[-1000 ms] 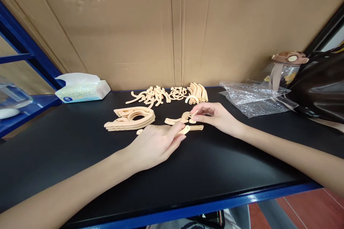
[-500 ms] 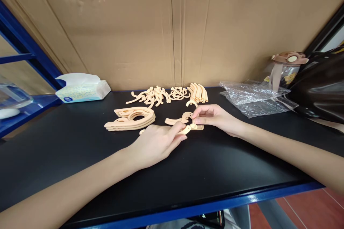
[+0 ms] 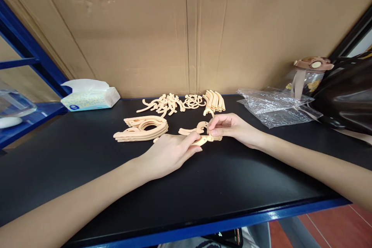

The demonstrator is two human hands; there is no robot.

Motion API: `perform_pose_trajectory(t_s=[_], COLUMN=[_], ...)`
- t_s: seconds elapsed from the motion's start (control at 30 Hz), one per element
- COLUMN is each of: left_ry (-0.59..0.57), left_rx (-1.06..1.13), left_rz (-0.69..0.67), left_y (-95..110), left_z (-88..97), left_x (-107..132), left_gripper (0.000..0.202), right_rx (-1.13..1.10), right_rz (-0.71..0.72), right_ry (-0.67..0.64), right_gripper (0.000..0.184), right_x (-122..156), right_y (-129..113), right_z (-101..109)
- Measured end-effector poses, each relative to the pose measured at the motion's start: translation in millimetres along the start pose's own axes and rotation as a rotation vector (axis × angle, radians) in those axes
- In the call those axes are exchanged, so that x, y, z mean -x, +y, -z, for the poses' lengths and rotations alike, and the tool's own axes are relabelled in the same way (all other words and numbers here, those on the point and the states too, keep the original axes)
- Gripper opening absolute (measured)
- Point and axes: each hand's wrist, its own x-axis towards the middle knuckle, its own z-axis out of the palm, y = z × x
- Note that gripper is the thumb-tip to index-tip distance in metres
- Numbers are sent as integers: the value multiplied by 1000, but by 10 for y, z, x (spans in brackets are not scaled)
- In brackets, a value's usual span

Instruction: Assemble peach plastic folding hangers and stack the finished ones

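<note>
My left hand (image 3: pixel 171 155) rests on the black table (image 3: pixel 87 170) with its fingers closed on a thin wooden strip (image 3: pixel 201 141), holding its right end. My right hand (image 3: pixel 232 128) pinches a small round wooden piece (image 3: pixel 208 136) against that end of the strip. A curved wooden piece (image 3: pixel 194 128) lies flat just behind the two hands. To the left sits a stack of large curved wooden pieces (image 3: pixel 142 128). Several smaller curved pieces (image 3: pixel 165 104) and a row of rib-shaped pieces (image 3: pixel 215 101) lie at the back of the table.
A tissue pack (image 3: pixel 90 95) lies at the back left beside a blue frame (image 3: pixel 26 52). Clear plastic bags (image 3: pixel 273 106), a lidded jar (image 3: pixel 309 73) and a dark bag (image 3: pixel 345 97) are at the right. A cardboard wall (image 3: pixel 186 27) closes the back.
My right hand has moved down and left from beside the curved piece, bringing the small round piece onto the end of the strip in my left hand. The left hand has barely moved.
</note>
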Motion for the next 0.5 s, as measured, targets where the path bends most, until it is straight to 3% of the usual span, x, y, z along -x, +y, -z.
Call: perform_pose_trajectory(t_s=[0.5], left_ry=[8], left_rx=[92], left_rz=[-46], left_y=[-21], left_z=[-21], left_x=[8], left_gripper=[26], right_rx=[81], right_rz=[23], right_ry=[-64], right_gripper=[11], right_x=[0], right_y=[-18], right_z=[-24])
